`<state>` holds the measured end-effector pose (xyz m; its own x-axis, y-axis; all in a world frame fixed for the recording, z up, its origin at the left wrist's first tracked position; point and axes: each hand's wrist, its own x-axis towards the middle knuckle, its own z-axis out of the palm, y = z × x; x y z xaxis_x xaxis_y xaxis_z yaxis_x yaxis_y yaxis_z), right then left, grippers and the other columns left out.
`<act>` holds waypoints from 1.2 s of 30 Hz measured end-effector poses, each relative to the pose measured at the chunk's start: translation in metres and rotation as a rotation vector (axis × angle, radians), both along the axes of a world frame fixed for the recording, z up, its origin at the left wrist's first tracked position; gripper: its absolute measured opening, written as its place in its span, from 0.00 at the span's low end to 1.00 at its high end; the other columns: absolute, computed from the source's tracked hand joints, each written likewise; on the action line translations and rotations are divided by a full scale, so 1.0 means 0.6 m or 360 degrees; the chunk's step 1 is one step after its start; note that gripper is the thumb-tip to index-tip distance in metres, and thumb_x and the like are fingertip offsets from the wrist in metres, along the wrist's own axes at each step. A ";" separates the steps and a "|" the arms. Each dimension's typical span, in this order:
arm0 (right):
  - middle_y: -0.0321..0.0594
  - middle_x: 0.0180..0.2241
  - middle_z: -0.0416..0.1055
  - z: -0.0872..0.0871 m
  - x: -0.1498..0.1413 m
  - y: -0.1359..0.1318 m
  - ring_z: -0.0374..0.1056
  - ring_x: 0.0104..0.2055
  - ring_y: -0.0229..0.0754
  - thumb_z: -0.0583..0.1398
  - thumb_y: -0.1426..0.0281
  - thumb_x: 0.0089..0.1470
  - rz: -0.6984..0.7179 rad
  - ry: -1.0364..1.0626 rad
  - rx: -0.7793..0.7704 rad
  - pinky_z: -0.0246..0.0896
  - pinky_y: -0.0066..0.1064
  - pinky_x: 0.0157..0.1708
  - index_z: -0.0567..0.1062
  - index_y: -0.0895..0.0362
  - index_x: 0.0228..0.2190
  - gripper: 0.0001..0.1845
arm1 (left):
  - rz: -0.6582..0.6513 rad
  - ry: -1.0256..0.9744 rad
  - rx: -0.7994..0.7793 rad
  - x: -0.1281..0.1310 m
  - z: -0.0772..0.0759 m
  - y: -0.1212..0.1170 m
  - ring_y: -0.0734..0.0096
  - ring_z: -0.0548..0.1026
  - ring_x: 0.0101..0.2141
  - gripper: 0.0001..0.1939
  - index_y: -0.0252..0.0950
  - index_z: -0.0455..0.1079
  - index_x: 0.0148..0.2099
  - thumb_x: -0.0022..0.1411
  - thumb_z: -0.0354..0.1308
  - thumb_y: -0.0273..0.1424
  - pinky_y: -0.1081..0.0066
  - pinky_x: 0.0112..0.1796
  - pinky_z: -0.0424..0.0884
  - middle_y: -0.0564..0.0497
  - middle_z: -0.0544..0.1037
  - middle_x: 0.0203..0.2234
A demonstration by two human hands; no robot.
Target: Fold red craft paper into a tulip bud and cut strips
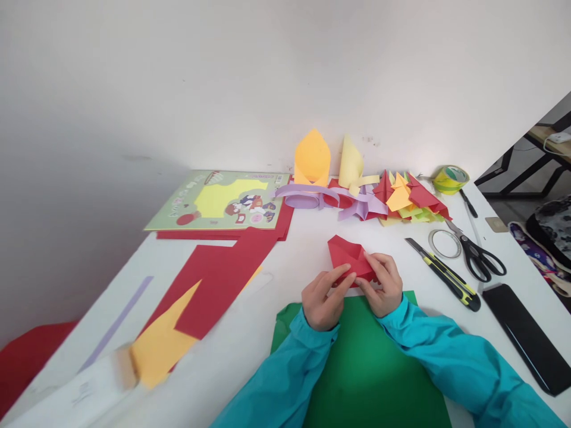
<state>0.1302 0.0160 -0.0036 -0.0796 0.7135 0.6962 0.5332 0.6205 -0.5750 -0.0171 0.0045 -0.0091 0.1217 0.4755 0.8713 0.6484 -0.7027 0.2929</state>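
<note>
A folded piece of red paper [345, 250] is held up between my two hands, its upper part standing open like a shallow pocket. My left hand [325, 299] pinches its lower left edge with thumb and fingertips. On the right side, my right hand [382, 285] grips the same piece, thumb low and fingers along the edge. Both hands are just above the far edge of a green sheet [372, 362] on the white table. Part of the red paper's lower edge is hidden behind my fingers.
Folded paper shapes [404, 196] and a yellow-orange paper roll [312, 157] stand by the wall. Right: tape [450, 178], a clear tape ring [445, 244], scissors [479, 252], a utility knife [446, 276], a black phone-like slab [529, 336]. Left: red sheets [218, 276], a paper pad [178, 205].
</note>
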 end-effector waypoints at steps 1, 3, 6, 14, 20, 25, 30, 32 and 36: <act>0.48 0.40 0.64 0.001 0.000 -0.001 0.66 0.40 0.46 0.59 0.65 0.52 -0.0001 0.0004 -0.0005 0.68 0.38 0.35 0.66 0.55 0.52 0.25 | 0.0002 -0.0012 0.0000 -0.001 0.000 0.000 0.68 0.73 0.34 0.16 0.37 0.70 0.46 0.58 0.51 0.19 0.72 0.28 0.72 0.41 0.76 0.39; 0.49 0.42 0.64 0.002 0.001 -0.004 0.65 0.41 0.47 0.59 0.65 0.53 -0.0004 0.0017 -0.0041 0.68 0.39 0.35 0.65 0.55 0.53 0.25 | 0.0013 -0.0029 0.0002 -0.003 -0.001 -0.001 0.66 0.74 0.36 0.16 0.36 0.70 0.46 0.57 0.51 0.18 0.71 0.29 0.72 0.41 0.76 0.40; 0.50 0.44 0.62 0.002 0.003 -0.006 0.65 0.41 0.47 0.58 0.65 0.53 -0.0022 0.0057 -0.0108 0.68 0.38 0.33 0.64 0.56 0.52 0.24 | 0.0025 -0.0062 0.0007 -0.005 -0.001 -0.003 0.65 0.74 0.37 0.18 0.36 0.70 0.46 0.55 0.52 0.17 0.70 0.30 0.73 0.40 0.75 0.41; 0.46 0.41 0.65 -0.002 0.006 -0.001 0.65 0.44 0.46 0.55 0.70 0.55 0.0010 0.0091 -0.0052 0.65 0.44 0.42 0.69 0.55 0.44 0.13 | 0.0034 -0.0126 -0.0027 -0.005 0.001 -0.007 0.66 0.75 0.40 0.19 0.38 0.70 0.48 0.56 0.53 0.17 0.71 0.33 0.75 0.42 0.75 0.43; 0.49 0.45 0.63 -0.003 0.005 0.001 0.64 0.46 0.48 0.56 0.67 0.54 -0.0008 0.0078 -0.0105 0.66 0.43 0.40 0.68 0.55 0.46 0.16 | 0.0080 -0.0164 -0.0038 -0.004 -0.005 -0.010 0.66 0.75 0.41 0.16 0.38 0.71 0.46 0.57 0.53 0.19 0.71 0.34 0.75 0.44 0.75 0.43; 0.48 0.46 0.62 -0.003 0.005 0.005 0.63 0.47 0.47 0.56 0.68 0.55 0.0014 0.0103 -0.0082 0.66 0.42 0.42 0.68 0.54 0.47 0.17 | 0.0084 -0.0193 -0.0038 -0.002 -0.005 -0.008 0.65 0.74 0.42 0.19 0.39 0.69 0.48 0.55 0.56 0.18 0.69 0.35 0.76 0.43 0.74 0.45; 0.48 0.45 0.62 -0.004 0.005 0.008 0.63 0.47 0.47 0.55 0.69 0.56 -0.0041 0.0166 -0.0053 0.66 0.42 0.41 0.67 0.53 0.49 0.17 | 0.0150 -0.0456 -0.0080 0.006 0.003 -0.005 0.69 0.74 0.35 0.27 0.36 0.64 0.53 0.51 0.60 0.17 0.71 0.29 0.75 0.44 0.72 0.40; 0.48 0.45 0.63 -0.006 0.004 0.009 0.62 0.47 0.47 0.55 0.70 0.56 -0.0053 0.0178 -0.0068 0.66 0.42 0.41 0.67 0.53 0.49 0.18 | 0.0180 -0.0625 -0.0125 0.009 0.007 -0.006 0.75 0.71 0.28 0.23 0.35 0.66 0.50 0.51 0.59 0.17 0.73 0.25 0.71 0.49 0.70 0.34; 0.47 0.46 0.63 -0.009 0.002 0.008 0.63 0.47 0.46 0.54 0.75 0.56 -0.0076 0.0201 -0.0099 0.67 0.40 0.39 0.67 0.52 0.49 0.19 | 0.0044 -0.0755 -0.0160 0.017 0.016 -0.016 0.76 0.66 0.24 0.11 0.35 0.68 0.36 0.51 0.58 0.17 0.74 0.22 0.66 0.54 0.66 0.24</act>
<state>0.1317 0.0210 -0.0090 0.0410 0.7565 0.6527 0.4823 0.5571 -0.6760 -0.0070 -0.0051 0.0007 -0.2915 0.5574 0.7774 0.4450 -0.6404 0.6260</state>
